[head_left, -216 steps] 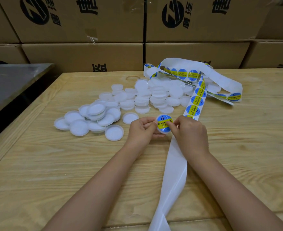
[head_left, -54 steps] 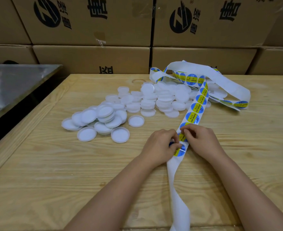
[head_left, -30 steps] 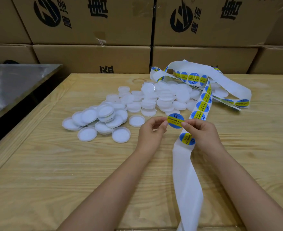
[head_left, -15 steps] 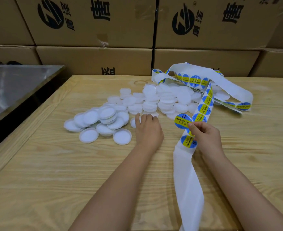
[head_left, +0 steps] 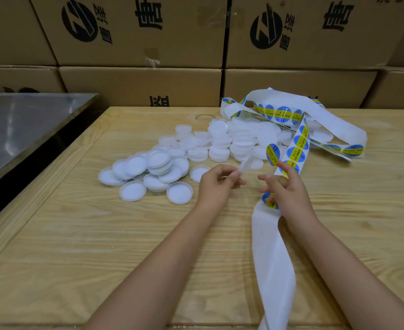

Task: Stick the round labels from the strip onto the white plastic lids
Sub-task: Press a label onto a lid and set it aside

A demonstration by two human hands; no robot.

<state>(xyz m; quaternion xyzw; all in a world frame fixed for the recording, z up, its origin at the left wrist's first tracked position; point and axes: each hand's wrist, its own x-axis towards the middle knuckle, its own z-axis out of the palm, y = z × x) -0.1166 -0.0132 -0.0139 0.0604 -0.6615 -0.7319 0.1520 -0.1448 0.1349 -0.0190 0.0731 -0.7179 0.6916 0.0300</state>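
Left hand point(head_left: 216, 184) is pinching one lid point(head_left: 244, 166) by its rim between thumb and fingertips. It's held up off the table point(head_left: 101, 234) and tilted almost edge-on. It's pretty motion-blurred, so I can't make out more than that.

Right hand point(head_left: 287, 190) is just beside it with a gap between the two. A peeled label point(head_left: 272, 154), blue and yellow, stands up from a raised fingertip, and the other fingers are loosely spread toward the lid. Can't tell if a second finger is pinching the label or if it's only stuck on.

The strip point(head_left: 273, 270) runs from a loopy tangle at the back right, passes under the right hand and goes off the near edge. The near part is bare backing, with one label on it right under the hand.

The rest of the lids point(head_left: 196, 151) sit in a loose heap on the table, behind and left of the hands. Cardboard boxes point(head_left: 136, 32) are stacked behind, and a metal top point(head_left: 17, 125) is off to the left.
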